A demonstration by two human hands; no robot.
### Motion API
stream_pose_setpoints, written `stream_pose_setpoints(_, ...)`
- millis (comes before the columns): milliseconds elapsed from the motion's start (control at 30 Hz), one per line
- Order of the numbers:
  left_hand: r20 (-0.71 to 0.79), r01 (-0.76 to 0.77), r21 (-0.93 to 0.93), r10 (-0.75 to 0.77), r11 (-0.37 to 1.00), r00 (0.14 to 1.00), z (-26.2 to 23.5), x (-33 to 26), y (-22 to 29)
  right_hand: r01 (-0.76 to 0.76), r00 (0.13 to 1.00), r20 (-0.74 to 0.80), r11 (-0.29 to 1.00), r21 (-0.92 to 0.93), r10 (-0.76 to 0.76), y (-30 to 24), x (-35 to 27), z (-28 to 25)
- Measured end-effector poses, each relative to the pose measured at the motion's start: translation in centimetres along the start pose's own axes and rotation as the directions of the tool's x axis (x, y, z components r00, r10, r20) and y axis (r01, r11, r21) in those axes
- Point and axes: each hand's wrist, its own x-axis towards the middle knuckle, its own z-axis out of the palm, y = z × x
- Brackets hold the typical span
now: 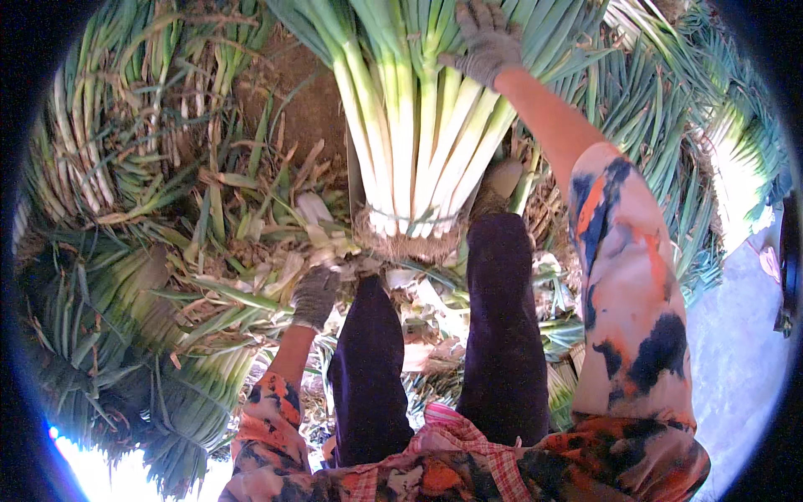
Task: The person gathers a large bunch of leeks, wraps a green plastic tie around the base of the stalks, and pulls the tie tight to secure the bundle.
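1. Leaf tops of the leek bundle [418, 125] run out of the upper edge, so its full length is cut off; the root ends at its base are a blurred tangle.
2. Right hand [488, 43], in a grey glove, lies on the bundle's upper stalks; how far its fingers close round them I cannot tell.
3. Left hand [315, 294], also gloved, is curled down among the trimmed leaves [251, 276]; whether it holds any is hidden.
4. Bundle stands just ahead of the dark trouser legs [502, 335], long axis running away from the person, roots nearest, green ends farthest.
5. Heaped leeks [92, 142] lie at left.
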Motion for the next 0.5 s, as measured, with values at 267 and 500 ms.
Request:
stream_pose_setpoints(267, 0.036, 0.277, 0.140, -0.284, 0.951, 0.958, -7.8, 20.2, 15.7, 0.061, 0.995, -0.078, 0.994, 0.096, -0.054, 1.5, 0.1, 0.2)
stream_pose_setpoints(500, 0.240, 0.168, -0.040, -0.154, 0.985, 0.959, -11.8, 19.8, 22.4, 0.103, 0.994, -0.045, 0.698, 0.709, -0.101, 8.8, -1.5, -4.4)
